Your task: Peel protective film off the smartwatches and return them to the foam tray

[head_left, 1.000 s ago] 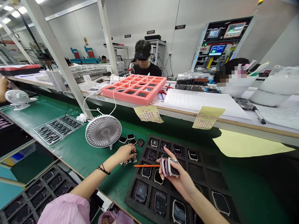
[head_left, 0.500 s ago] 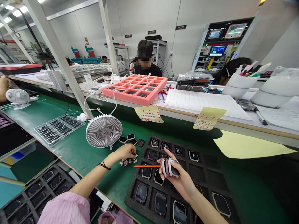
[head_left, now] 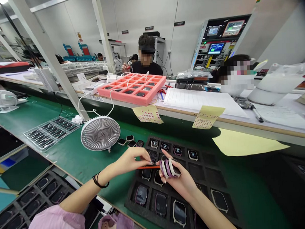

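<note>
My right hand (head_left: 182, 180) grips a stack of white and purple smartwatch cases (head_left: 169, 168) above the black foam tray (head_left: 188, 200). A thin orange stick (head_left: 149, 167) sticks out leftward from the same hand. My left hand (head_left: 137, 157) is just left of the stack, over the stick, its fingertips pinched together; whatever they hold is too small to make out. Smartwatches with lit screens, such as one (head_left: 177, 150), stand in the tray's far row. Dark-screened watches, such as one (head_left: 179, 213), lie in the nearer compartments. Several loose watch pieces (head_left: 130, 138) rest on the green bench.
A white fan (head_left: 100, 133) stands left of the tray, with a clear tray of black parts (head_left: 51, 133) beyond it. On the shelf are a pink foam tray (head_left: 134, 90) and papers (head_left: 204, 102). A co-worker (head_left: 147, 66) sits opposite. Another foam tray (head_left: 32, 202) is lower left.
My left hand has moved right, from the small pieces on the bench to beside the stack in my right hand. The view has shifted slightly. My right hand still holds the stack.
</note>
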The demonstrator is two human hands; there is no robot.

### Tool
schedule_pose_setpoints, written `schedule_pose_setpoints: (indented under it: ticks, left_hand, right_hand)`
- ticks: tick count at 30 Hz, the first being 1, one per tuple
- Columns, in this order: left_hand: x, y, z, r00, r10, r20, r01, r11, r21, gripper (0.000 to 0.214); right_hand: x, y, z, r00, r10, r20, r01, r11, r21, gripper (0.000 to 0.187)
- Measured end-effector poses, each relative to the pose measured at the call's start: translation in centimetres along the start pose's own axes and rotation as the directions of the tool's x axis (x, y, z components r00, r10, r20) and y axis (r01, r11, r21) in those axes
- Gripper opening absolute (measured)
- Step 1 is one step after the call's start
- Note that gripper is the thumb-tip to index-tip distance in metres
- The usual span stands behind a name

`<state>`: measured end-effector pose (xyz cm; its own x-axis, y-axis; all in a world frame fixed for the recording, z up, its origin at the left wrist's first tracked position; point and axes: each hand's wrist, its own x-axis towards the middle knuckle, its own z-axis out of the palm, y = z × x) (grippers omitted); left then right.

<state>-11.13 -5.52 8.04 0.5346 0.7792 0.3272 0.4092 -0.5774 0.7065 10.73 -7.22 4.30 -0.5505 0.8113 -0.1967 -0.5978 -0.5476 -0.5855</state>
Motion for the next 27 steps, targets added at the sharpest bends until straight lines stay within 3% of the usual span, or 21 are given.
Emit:
schedule_pose_setpoints:
  ticks: [2, 4, 10, 14, 18, 23, 27]
  left_hand:
    - [0.3, 1.5, 0.9, 0.978, 0.207, 0.039, -0.207, 0.978, -0.007, 0.014]
    - [0.7, 2.1, 1.7, 0.949, 0.310, 0.063, -0.314, 0.948, 0.048, 0.015]
    - [0.9, 1.6, 2.2, 0.909, 0.413, 0.055, -0.416, 0.895, 0.157, 0.012]
    - [0.8, 1.9, 2.2, 0.878, 0.466, 0.115, -0.480, 0.850, 0.218, 0.014]
    - [1.1, 3.0, 1.8, 0.857, 0.468, 0.218, -0.514, 0.809, 0.284, 0.018]
    - [1.3, 4.4, 1.3, 0.827, 0.397, 0.398, -0.538, 0.764, 0.357, 0.022]
    - [1.2, 4.6, 1.2, 0.838, 0.338, 0.428, -0.515, 0.750, 0.415, 0.017]
  right_hand:
    - [-0.1, 0.0, 0.1, 0.999, 0.032, 0.033, -0.032, 0.999, 0.019, 0.075]
    - [-0.3, 0.0, 0.0, 0.995, 0.055, 0.078, -0.056, 0.998, 0.017, 0.074]
    - [-0.5, 0.1, -0.3, 0.977, 0.106, 0.185, -0.108, 0.994, 0.001, 0.072]
    - [-0.5, 0.2, -0.7, 0.967, 0.127, 0.221, -0.130, 0.992, -0.004, 0.069]
    - [-0.4, 0.6, -1.0, 0.964, 0.151, 0.220, -0.149, 0.989, -0.027, 0.066]
    - [-0.7, 1.1, -0.5, 0.977, 0.177, 0.121, -0.175, 0.984, -0.031, 0.067]
    - [-1.1, 1.0, -0.6, 0.970, 0.232, 0.071, -0.232, 0.973, -0.011, 0.068]
